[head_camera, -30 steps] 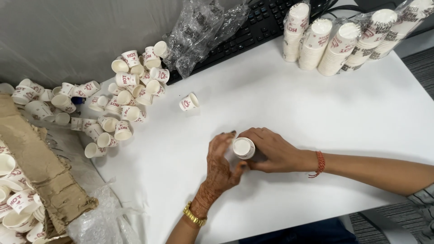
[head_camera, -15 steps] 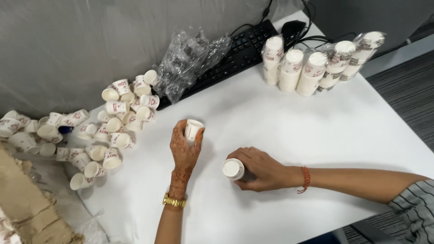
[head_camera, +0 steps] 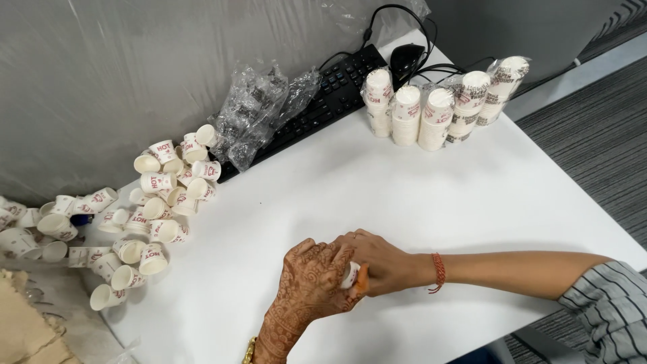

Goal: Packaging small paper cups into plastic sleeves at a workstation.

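Note:
My left hand, patterned with henna, and my right hand meet near the front edge of the white table. Between them they close on a small white paper cup, of which only a sliver shows between the fingers. I cannot tell whether there is one cup or a short stack. A heap of loose small paper cups with red print lies to the left, well apart from both hands.
Several wrapped stacks of cups stand at the back right. A black keyboard, a mouse and crumpled clear plastic lie along the grey wall. Brown cardboard sits at the lower left.
My left hand, which had reached out to a single cup further back on the table, has come back to my right hand. Both now close together on the cup.

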